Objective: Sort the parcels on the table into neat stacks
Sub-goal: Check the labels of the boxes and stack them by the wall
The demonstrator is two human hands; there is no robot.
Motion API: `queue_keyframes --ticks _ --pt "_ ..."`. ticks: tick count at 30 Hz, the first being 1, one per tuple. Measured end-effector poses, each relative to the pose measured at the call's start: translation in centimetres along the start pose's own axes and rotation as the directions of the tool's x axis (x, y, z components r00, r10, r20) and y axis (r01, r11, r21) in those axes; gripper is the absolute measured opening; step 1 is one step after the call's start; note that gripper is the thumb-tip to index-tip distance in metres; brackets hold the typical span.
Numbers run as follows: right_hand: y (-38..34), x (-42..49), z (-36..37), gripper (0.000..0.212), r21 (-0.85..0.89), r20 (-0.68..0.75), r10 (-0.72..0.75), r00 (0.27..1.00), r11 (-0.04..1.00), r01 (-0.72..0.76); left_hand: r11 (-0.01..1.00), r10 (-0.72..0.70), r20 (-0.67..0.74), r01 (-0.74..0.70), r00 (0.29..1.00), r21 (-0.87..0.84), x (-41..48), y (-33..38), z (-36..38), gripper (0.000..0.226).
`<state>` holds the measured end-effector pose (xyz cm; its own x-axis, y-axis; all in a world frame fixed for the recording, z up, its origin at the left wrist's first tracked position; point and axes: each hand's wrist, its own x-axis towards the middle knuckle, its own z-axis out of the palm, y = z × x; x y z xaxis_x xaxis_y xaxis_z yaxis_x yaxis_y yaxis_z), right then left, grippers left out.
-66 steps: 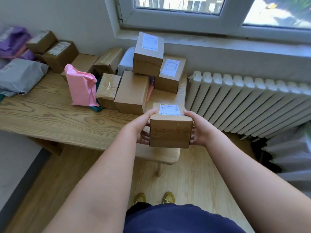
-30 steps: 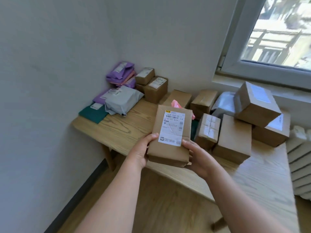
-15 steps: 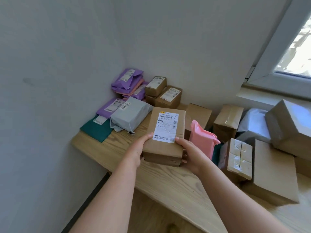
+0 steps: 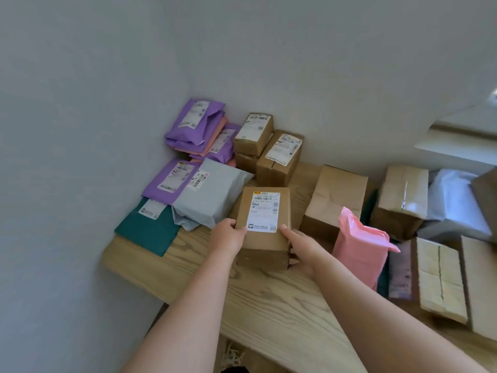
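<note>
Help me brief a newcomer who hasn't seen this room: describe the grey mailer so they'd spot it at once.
Go to the end of the wooden table in the wall corner. There the grey mailer lies overlapping a purple mailer and a green mailer, just left of the held box. Unlike those flat neighbours, it is pale grey and puffy.

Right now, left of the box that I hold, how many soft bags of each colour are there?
Purple bags: 3
Salmon bag: 1 (another salmon edge shows lower down; I cannot tell if it is the same bag)
Grey bag: 1
Teal bag: 1
Total: 6
The held box is not counted.
</note>
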<state>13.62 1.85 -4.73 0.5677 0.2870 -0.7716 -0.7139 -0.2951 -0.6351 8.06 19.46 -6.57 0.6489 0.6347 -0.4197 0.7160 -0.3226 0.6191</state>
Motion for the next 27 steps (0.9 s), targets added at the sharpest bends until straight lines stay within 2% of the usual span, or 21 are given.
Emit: queue_keyframes --ticks 3,5,7,9,11,18,23,27 --pt "-0.1 1.8 1.3 0.058 -0.018 -0.078 0.033 0.996 0.999 -0.034 0.951 0.153 0.028 -0.155 0.988 0.268 2.1 0.1 -0.2 0.029" --pt "-0.2 3.5 2.2 0.05 -0.002 -0.118 0.005 0.993 1.0 -0.005 0.815 0.318 0.053 -0.301 0.947 0.496 3.3 0.4 -0.8 0.021" --pt "-0.7 4.2 3.0 0.047 0.075 -0.141 -0.012 0.99 0.997 0.022 0.622 0.473 0.09 -0.404 0.876 0.671 4.1 0.7 -1.4 0.022" --pt "-1.2 4.9 3.9 0.049 0.135 -0.174 -0.017 0.985 0.99 0.04 0.481 0.572 0.138 -0.467 0.809 0.742 5.3 0.8 -2.0 0.024" --pt "-1.6 4.8 4.8 0.05 0.177 -0.186 -0.016 0.982 0.983 0.05 0.421 0.609 0.169 -0.496 0.775 0.76 6.3 0.9 -2.5 0.027" --pt "-1.2 5.4 6.3 0.056 0.187 -0.205 -0.033 0.978 0.98 0.072 0.417 0.579 0.215 -0.512 0.787 0.751 7.5 0.9 -3.6 0.031" --pt "-1.2 4.1 4.9 0.05 -0.07 -0.297 -0.106 0.949 0.994 0.089 0.452 0.56 0.223 -0.52 0.798 0.725 6.3 1.8 -3.2 0.041" --pt "-0.5 1.3 1.6 0.039 -0.113 -0.424 -0.22 0.878 0.975 0.19 0.523 0.6 0.222 -0.587 0.769 0.619 3.9 4.0 -1.1 0.042"
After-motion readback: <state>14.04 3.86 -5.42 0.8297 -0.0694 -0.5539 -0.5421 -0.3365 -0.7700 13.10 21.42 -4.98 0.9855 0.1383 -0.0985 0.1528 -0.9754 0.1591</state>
